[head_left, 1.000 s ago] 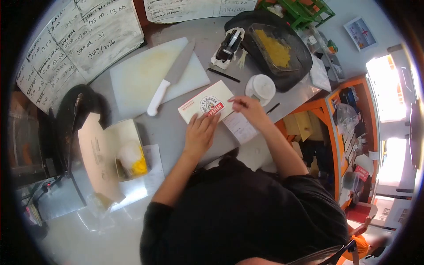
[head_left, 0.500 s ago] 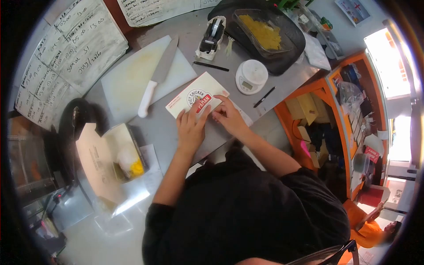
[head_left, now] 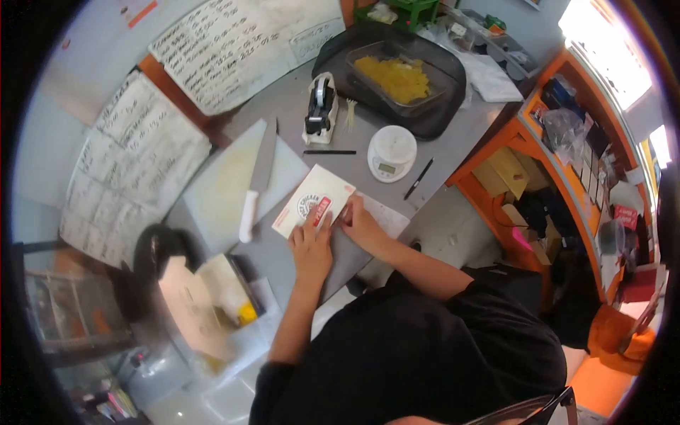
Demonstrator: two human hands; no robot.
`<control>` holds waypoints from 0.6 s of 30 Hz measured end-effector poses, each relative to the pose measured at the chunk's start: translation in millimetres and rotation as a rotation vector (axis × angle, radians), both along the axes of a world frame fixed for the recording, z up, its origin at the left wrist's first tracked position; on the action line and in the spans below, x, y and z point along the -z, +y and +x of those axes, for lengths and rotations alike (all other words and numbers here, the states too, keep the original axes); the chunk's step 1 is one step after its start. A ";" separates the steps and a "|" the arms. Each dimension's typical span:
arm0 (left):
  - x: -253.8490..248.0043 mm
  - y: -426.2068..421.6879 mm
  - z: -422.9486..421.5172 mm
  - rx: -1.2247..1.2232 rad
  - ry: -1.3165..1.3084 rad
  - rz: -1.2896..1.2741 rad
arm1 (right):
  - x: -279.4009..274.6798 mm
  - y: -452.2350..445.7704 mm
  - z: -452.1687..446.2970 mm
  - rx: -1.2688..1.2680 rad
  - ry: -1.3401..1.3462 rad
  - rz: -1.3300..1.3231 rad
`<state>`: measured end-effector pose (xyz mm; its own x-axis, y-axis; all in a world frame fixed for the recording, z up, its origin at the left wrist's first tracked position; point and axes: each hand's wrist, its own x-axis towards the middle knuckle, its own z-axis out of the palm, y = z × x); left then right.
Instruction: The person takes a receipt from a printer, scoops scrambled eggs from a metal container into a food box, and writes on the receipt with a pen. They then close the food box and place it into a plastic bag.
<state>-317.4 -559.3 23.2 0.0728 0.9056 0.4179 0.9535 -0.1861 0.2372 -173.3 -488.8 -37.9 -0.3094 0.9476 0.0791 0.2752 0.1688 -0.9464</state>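
A closed cream cardboard food box (head_left: 331,185), printed with a round chicken logo and a red label, lies on the grey table. My left hand (head_left: 310,249) rests on its lid with the fingers stretched out beside the red label. At the right-hand edge of the box, my right hand (head_left: 365,228) has its fingers bent together against the cardboard; its fingertips are partly hidden. A white sheet (head_left: 382,212) lies just beyond the right hand.
A large white-handled knife (head_left: 262,170) lies on a white cutting board (head_left: 216,191). Behind the box are a tape dispenser (head_left: 321,110), a kitchen scale (head_left: 392,152) and a tub of yellow food (head_left: 397,78). An open carton (head_left: 195,304) stands at left.
My right index finger has drawn back from the lid, and that hand is now curled at the box's edge. My left fingers stay on the lid. The camera view has turned.
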 end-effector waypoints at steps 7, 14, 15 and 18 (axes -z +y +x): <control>-30.1 15.9 -8.3 -0.083 0.058 -0.112 | -32.4 20.8 78.7 -0.239 -0.324 0.351; -42.8 37.5 -1.1 -0.291 -0.013 -0.358 | -15.9 -9.6 94.4 -0.304 -0.548 0.542; -43.8 39.2 -1.2 -0.283 -0.086 -0.359 | -13.6 -11.5 90.1 -0.292 -0.526 0.536; -44.7 40.5 9.6 -0.276 -0.060 -0.301 | -7.6 -11.3 82.4 -0.280 -0.498 0.530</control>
<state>-307.8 -518.8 67.9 -0.2064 0.9701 0.1276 0.9408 0.1609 0.2982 -90.9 -500.1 -30.3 -0.6498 0.7032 0.2885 0.5268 0.6902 -0.4960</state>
